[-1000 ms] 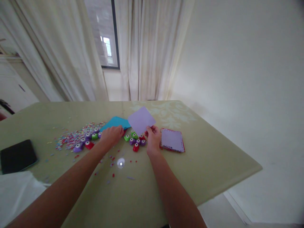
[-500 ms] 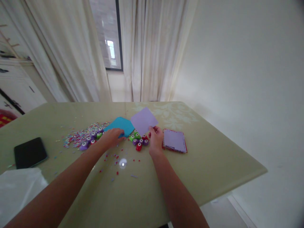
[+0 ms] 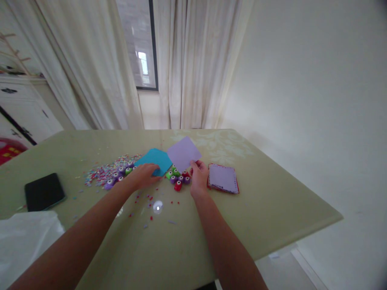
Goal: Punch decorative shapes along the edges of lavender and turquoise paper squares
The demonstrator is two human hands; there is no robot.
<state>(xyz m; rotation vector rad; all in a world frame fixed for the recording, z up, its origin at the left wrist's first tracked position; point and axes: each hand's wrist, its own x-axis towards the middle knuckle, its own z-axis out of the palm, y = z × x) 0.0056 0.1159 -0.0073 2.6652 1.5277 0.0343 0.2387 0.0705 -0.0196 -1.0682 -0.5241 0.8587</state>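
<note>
Between the thumb and fingers of my right hand (image 3: 198, 177) is the lower corner of a lavender square sheet of paper (image 3: 184, 153), raised over the table. My left hand (image 3: 147, 175) is closed at the near edge of a blue sheet of paper (image 3: 155, 158), its fingertips curled against it. Small toy figures with big round eyes, in red, green and purple, form a cluster (image 3: 179, 179) between my hands. More such figures (image 3: 118, 176) lie left of my left hand, partly hidden by it. A stack of square paper sheets (image 3: 223, 178), lavender on top and red-edged, rests right of my right hand.
A heap of tiny coloured bits (image 3: 104, 171) spreads across the table's left side, with stray bits nearer me. A dark phone-like slab (image 3: 44, 191) and white plastic sheeting (image 3: 28, 237) are at left. The green tabletop (image 3: 272, 201) ends at right beside a wall.
The view has shifted slightly, so everything on the table sits a little further right. Both hands keep nearly the same positions at their papers.
</note>
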